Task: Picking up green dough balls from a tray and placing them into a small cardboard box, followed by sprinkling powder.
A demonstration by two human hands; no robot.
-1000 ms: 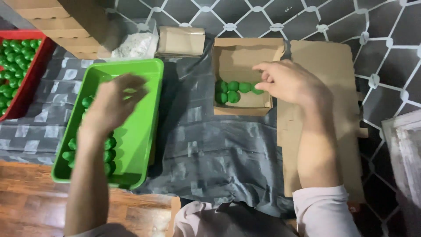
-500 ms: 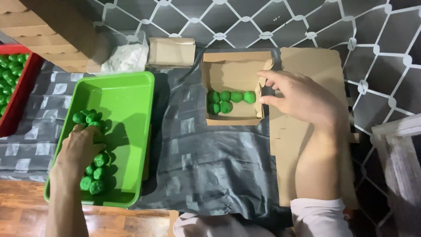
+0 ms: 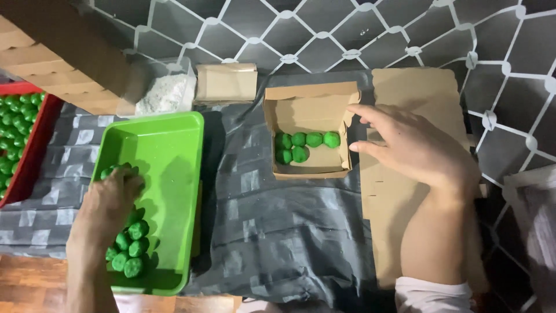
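Left hand is down in the green tray, fingers curled over a cluster of green balls at the near end. I can't tell whether it has one pinched, because the palm hides the fingertips. Right hand hovers at the right wall of the small cardboard box, fingers spread and empty, thumb just beside the flap. Inside the box lie six green balls, four in a row and two tucked under on the left.

Here's where I'd worry. Those balls look soft, so a hard squeeze in the tray could dent one or mash two together. The box is light with loose flaps; a nudge from my right hand could slide it across the dark cloth or tip the row out of line. The tray sits close to the near edge of the surface, and leaning weight on that end might rock it. Off to the left, the red tray of more green balls sits well apart.
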